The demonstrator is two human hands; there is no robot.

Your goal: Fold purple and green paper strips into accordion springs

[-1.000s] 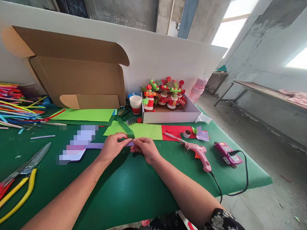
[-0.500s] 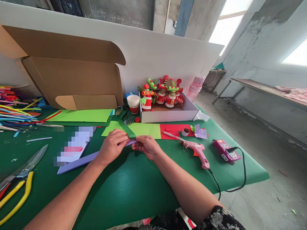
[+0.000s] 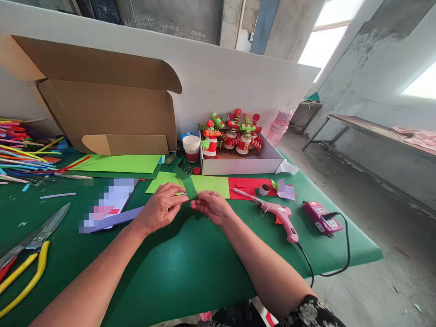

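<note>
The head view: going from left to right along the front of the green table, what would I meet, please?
Scissors, pixelated flat object, left hand, right hand, pink glue gun, purple box with a cable.

Bright daylight reaches you from the upper right, where the window (image 3: pixel 323 50) is blown out to white.
Soft shadows lie on your counter (image 3: pixel 190 277) below your left hand (image 3: pixel 161 209), with a faint sheen nearer you; the far wall (image 3: pixel 173 20) is dimmer, your wide view stretches toward the edges, and blocky pixelation masks a patch left of centre.
</note>
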